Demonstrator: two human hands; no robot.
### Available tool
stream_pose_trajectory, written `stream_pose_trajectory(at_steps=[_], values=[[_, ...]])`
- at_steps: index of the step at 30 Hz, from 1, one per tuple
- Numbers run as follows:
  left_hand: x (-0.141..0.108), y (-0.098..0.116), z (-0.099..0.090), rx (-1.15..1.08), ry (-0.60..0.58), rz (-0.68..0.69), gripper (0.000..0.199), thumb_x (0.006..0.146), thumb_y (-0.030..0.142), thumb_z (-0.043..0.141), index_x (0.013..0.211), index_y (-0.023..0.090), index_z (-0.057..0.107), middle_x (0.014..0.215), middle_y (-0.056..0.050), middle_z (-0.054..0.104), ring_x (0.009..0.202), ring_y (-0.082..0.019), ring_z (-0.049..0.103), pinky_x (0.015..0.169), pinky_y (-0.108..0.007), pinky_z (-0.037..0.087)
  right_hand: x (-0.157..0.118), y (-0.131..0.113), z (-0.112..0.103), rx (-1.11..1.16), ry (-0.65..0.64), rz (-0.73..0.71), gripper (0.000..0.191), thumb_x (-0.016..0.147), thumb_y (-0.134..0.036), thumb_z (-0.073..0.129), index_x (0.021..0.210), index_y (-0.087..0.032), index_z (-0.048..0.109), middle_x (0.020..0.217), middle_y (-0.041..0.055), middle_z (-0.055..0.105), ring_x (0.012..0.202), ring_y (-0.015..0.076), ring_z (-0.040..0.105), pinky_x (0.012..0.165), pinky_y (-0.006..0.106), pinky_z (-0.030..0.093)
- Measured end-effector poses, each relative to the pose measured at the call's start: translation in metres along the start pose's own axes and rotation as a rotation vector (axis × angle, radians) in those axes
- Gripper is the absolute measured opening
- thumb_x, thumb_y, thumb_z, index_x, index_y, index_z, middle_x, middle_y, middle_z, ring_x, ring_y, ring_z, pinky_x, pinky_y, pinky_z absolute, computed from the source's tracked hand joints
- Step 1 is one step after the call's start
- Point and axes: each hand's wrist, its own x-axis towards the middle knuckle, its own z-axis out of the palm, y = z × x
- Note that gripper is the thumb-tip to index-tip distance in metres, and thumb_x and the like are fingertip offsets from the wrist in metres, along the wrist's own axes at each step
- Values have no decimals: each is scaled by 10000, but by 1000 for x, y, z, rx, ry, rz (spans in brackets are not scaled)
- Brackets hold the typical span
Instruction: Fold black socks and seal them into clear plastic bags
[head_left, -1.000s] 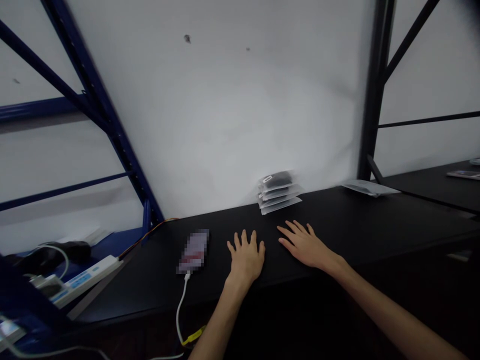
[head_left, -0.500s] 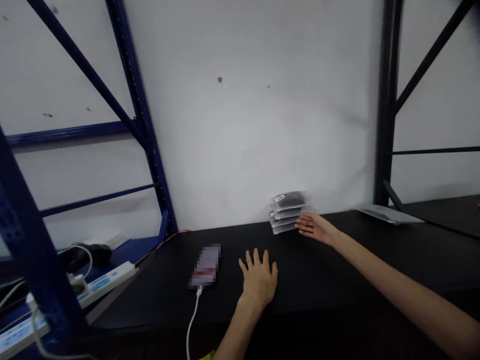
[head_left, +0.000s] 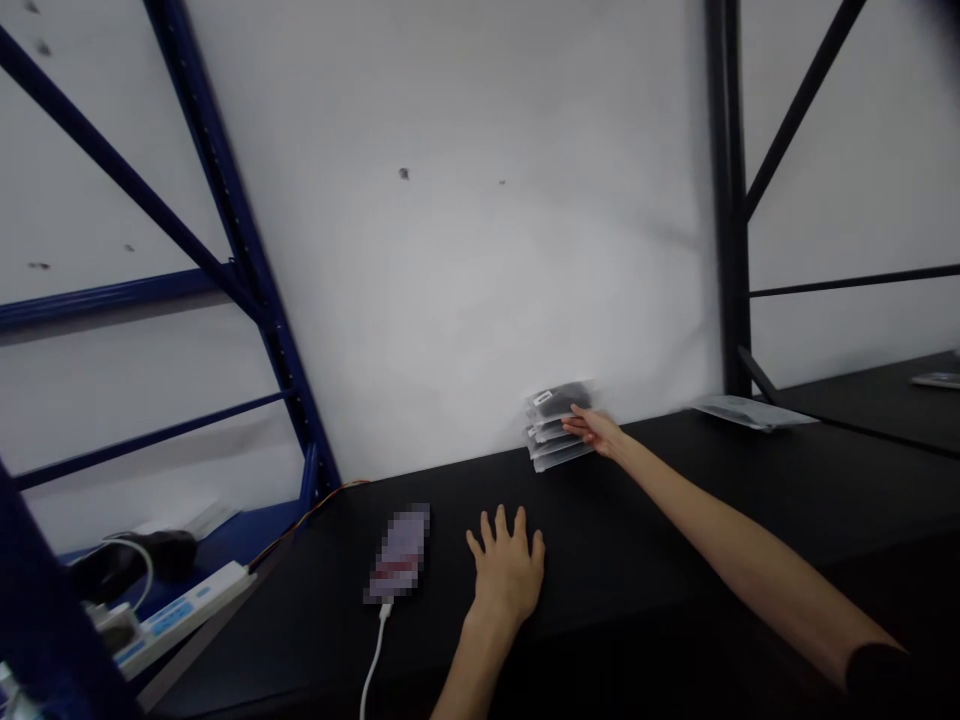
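Right hand [head_left: 598,432] just arrived at the stack of black pouches [head_left: 553,425] by the back edge of the worktop [head_left: 675,490], fingertips on it, grip's closure unclear; left hand [head_left: 506,568] open, flat near the front edge.

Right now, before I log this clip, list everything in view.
stack: one, about four clear packets with dark contents, on the desk against the wall
flat packet: one, pale grey, on the desk to the right
blurred device: one, pixelated, on the desk
cable: one, white, from the device over the desk edge
power strip: one, white and blue, lower left
desk: one, black, along the wall
rack posts: blue at left, black at right
left hand: one, open, flat on the desk
right hand: one, fingers at the stack
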Motion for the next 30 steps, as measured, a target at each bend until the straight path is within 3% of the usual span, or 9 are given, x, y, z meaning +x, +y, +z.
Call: stream_pose_trajectory(at_steps=[4, 7, 12, 16, 21, 27, 30], values=[[3, -5, -3, -61, 44, 23, 546, 1016, 430, 393, 1503, 215, 513, 1602, -141, 417, 1511, -419, 281, 1188, -650, 220, -15, 5, 2, -14, -7, -74, 155, 984, -262, 649, 886, -152, 601, 856, 83, 763, 629, 127, 730, 306, 125, 273], [8, -13, -14, -256, 96, 50, 472, 998, 396, 448, 1422, 229, 571, 1496, -119, 552, 1417, -339, 463, 1167, -533, 337, -34, 11, 7, -63, -88, -149, 194, 971, -330, 662, 892, -158, 622, 867, 79, 754, 588, 119, 703, 292, 141, 260], [12, -21, -30, -509, 322, -39, 456, 1000, 391, 476, 1421, 216, 463, 1345, -116, 640, 1173, -245, 653, 931, -366, 501, -69, 18, 26, -158, -349, -190, 335, 891, -453, 728, 789, -158, 606, 789, 63, 715, 477, 85, 600, 282, 159, 198], [9, -14, -35, -605, 438, 74, 340, 994, 399, 519, 1313, 279, 525, 1217, -46, 661, 980, -182, 700, 741, -282, 500, -84, 21, 38, -224, -450, -153, 363, 853, -473, 737, 739, -164, 585, 646, 37, 665, 456, 100, 590, 302, 166, 171], [6, -8, -38, -608, 537, 204, 137, 972, 325, 575, 1072, 256, 638, 1081, -14, 654, 961, -153, 683, 819, -262, 503, -88, 26, 40, -255, -492, -114, 376, 851, -492, 718, 728, -156, 602, 639, 35, 662, 465, 107, 610, 326, 166, 226], [5, -9, -40, -586, 610, 185, 133, 964, 324, 591, 1034, 243, 670, 1028, -13, 669, 940, -156, 679, 825, -260, 507, -86, 32, 41, -301, -597, -113, 451, 884, -576, 673, 733, -153, 636, 692, 52, 683, 506, 115, 632, 356, 190, 287], [4, -8, -41, -587, 625, 161, 152, 977, 334, 569, 1032, 248, 681, 1027, -11, 674, 934, -154, 677, 812, -257, 505, -88, 28, 42, -377, -616, -207, 523, 928, -640, 586, 690, -176, 605, 563, 6, 594, 468, 117, 596, 381, 211, 294]])
